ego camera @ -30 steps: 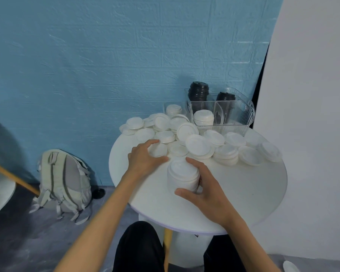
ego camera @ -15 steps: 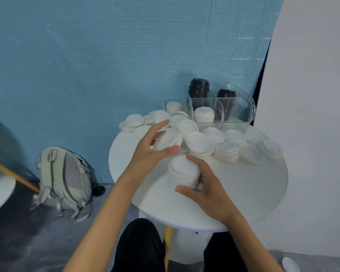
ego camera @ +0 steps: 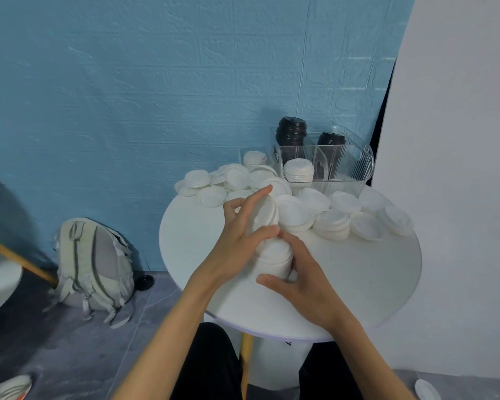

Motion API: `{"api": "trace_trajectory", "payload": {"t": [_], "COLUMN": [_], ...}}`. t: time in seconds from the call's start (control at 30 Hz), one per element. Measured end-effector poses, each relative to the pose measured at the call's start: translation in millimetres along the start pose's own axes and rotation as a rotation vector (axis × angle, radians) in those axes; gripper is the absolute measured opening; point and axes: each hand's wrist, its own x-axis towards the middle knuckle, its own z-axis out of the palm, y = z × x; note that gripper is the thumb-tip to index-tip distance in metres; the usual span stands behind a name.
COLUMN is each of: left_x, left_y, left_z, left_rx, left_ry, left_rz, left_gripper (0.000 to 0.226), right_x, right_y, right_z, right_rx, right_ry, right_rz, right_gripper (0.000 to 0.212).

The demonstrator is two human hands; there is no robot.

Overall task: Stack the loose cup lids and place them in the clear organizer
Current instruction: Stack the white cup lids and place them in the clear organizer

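Note:
A stack of white cup lids stands on the round white table. My right hand grips the stack from the right side. My left hand pinches a single white lid, tilted on edge just above the stack. Several loose white lids lie scattered across the far half of the table. The clear organizer stands at the far edge, holding a short stack of white lids and two stacks of black lids.
A grey-green backpack leans against the blue wall on the floor to the left. A white panel stands right of the table. Another white lid lies on the floor at the lower right.
My left hand picked a lid off the table and carried it back toward the stack, tilting it above the stack top. My right hand stayed on the stack.

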Motion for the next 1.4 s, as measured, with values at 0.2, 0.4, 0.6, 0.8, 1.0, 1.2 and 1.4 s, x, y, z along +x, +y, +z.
{"api": "trace_trajectory", "payload": {"t": [0.2,0.4,0.6,0.8,1.0,1.2,1.4], "left_x": [6,11,15,14,13,9,3], "left_y": [-4,-5,-8,-1,-6,-14,-15], "left_z": [7,8,13,16,24,30,37], "left_rx": [0.125,0.118,0.006,-0.003,-0.153,-0.232,-0.232], "left_ry": [0.054,0.082,0.209,0.188,0.227,0.289,0.324], "left_rz": [0.047,0.080,0.134,0.151,0.119,0.059,0.074], "left_gripper": [0.057,0.071,0.060,0.077,0.046,0.066,0.075], "right_x": [-1,0,-1,-1,-1,-1,-2], "right_y": [0,0,-2,-2,-3,-7,-11], "right_z": [-1,-1,-1,-1,-1,-2,-3], "right_rx": [-0.008,-0.007,-0.018,-0.013,-0.012,0.014,-0.001], "right_ry": [-0.004,-0.014,-0.009,-0.016,-0.015,-0.033,-0.052], "right_rz": [0.001,0.007,0.012,0.017,0.019,0.007,-0.007], "right_gripper": [0.083,0.081,0.082,0.086,0.085,0.091,0.091]}}
